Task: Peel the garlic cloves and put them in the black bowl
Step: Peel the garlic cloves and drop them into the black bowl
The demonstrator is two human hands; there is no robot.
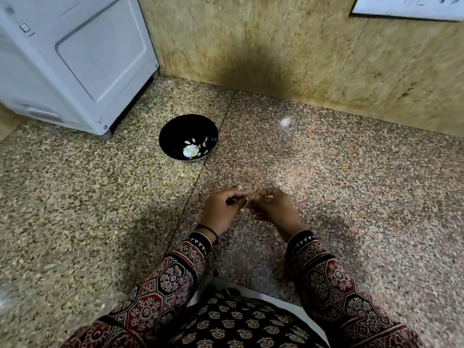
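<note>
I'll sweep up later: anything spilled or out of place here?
One pale scrap lies on the floor, right of the bowl; it may be garlic skin or glare, too blurred to tell. The cloves sit inside the bowl.

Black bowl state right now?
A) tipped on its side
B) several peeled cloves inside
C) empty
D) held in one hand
B: pale peeled cloves lie at the bottom of the black bowl, which sits upright with nothing touching it.
</note>
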